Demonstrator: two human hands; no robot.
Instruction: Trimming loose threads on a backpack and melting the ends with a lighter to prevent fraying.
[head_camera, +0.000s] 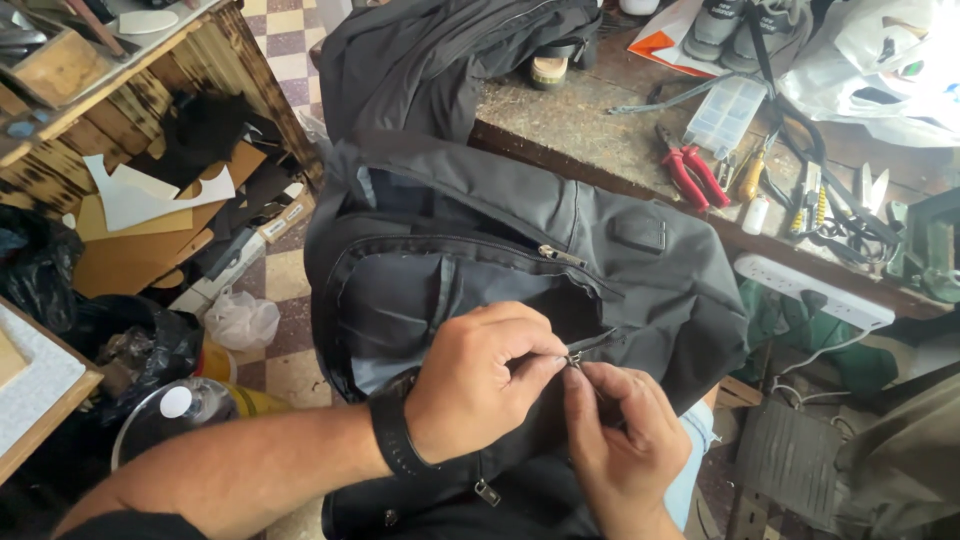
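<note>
**Both hands pinched at a backpack zip**

A small metal zipper slider (574, 357) sits at the end of an open zip on a dark grey backpack (560, 250), which lies on the person's lap against the table (580, 130) edge. The left hand (482, 380) and the right hand (620, 440) meet there, fingertips pinched closed on the slider. Behind, on the table, lie red-handled pliers (690, 175) and a clear plastic box (727, 112).
</note>
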